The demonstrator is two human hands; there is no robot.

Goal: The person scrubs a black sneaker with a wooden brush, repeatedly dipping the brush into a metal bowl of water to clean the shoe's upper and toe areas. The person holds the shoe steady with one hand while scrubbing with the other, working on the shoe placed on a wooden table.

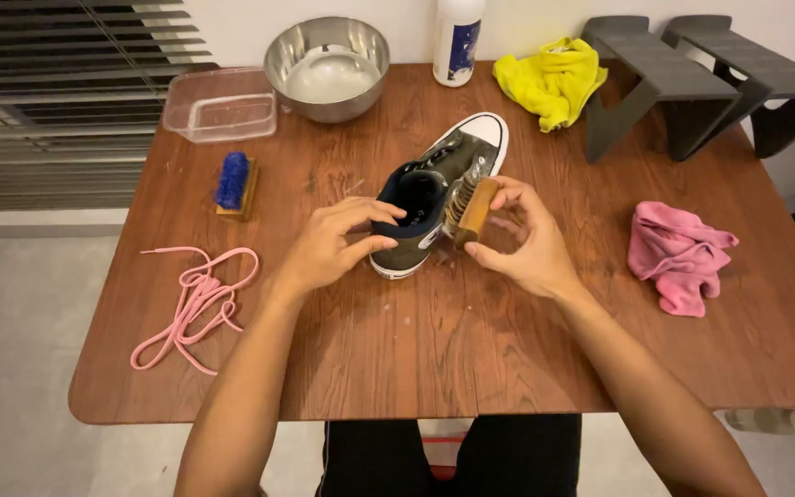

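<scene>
Right now I see my left hand [338, 244] clasped around the heel end of a dark high-top sneaker [434, 198], thumb on the outer side and fingers curled over the collar, steadying it near the middle of the wooden counter [434, 350]. The sneaker lies with its white toe cap pointing away from me, toward the far edge, and its lace holes look bare. My right hand [526, 244] grips a wooden-backed brush [471, 210], pinched between thumb and fingers, its bristles pressed against the sneaker's side by the tongue.

Off to my left on the counter lies a loose tangle of pink shoelaces [195, 304], well apart from the sneaker. Further back on that side sits a second brush with blue bristles [234, 181], and behind it a clear plastic container [221, 104]. A steel bowl [327, 66] holding cloudy liquid stands at the far edge, with a white bottle [457, 39] just beside it. A yellow cloth [549, 81] is crumpled near the bottle, and two dark grey stands [692, 78] occupy the far right corner. A pink cloth [678, 256] lies bunched to the right of my right hand, apart from it.
</scene>
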